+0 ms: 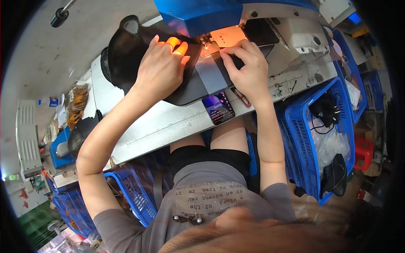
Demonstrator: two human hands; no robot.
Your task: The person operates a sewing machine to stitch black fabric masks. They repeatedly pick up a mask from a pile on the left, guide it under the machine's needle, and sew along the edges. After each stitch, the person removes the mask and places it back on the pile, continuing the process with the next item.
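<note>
A black leather-like piece [128, 52], curved and raised at its left, lies on the sewing machine's bed. My left hand [162, 63] grips its surface with curled fingers; orange-yellow finger covers show on two of them. A flat grey strip [209, 76] crosses the black material up to the lit presser foot [206, 44]. Beside that foot, on its right, my right hand [249, 67] is closed in a thumb-and-forefinger pinch by the strip's far end. What lies between those fingertips is too small to make out.
The blue sewing machine head [198, 17] overhangs the work. A lit phone [218, 107] and red-handled snips [241, 98] lie along the table's near edge. Blue plastic baskets [301, 143] with black pieces and clear bags stand at right; another blue basket [135, 194] is lower left.
</note>
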